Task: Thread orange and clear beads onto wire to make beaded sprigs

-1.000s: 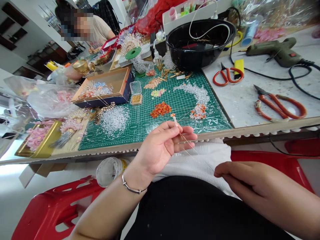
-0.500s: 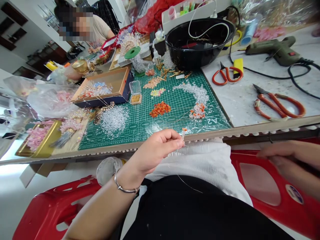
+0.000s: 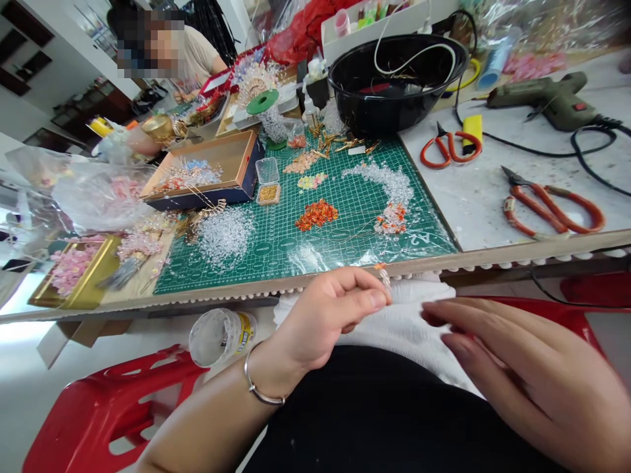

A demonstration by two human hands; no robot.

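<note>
Thumb and fingers of my left hand (image 3: pixel 340 309) are pinched on a small beaded piece (image 3: pixel 384 279), clear beads with an orange tip, just in front of the table edge. My right hand (image 3: pixel 527 368) is to the right of it, fingers stretched out and thumb apart, slightly blurred; I see nothing held in it. On the green cutting mat (image 3: pixel 266 253) beyond lie a heap of orange beads (image 3: pixel 317 215), a curved spread of clear beads (image 3: pixel 394 184) with orange ones mixed in at its near end, and a clear bead pile (image 3: pixel 224 238).
Orange-handled pliers (image 3: pixel 547 203), smaller cutters (image 3: pixel 449 148) and a glue gun (image 3: pixel 547 98) lie at right. A black basin (image 3: pixel 394 85) and an open box (image 3: pixel 207 172) stand behind. Red stools (image 3: pixel 98 401) flank my lap. Across the table sits another person (image 3: pixel 197 59).
My right hand has come in from the far right toward my left hand, its fingers now apart. My left hand, still pinching the beaded piece, has shifted slightly right and down.
</note>
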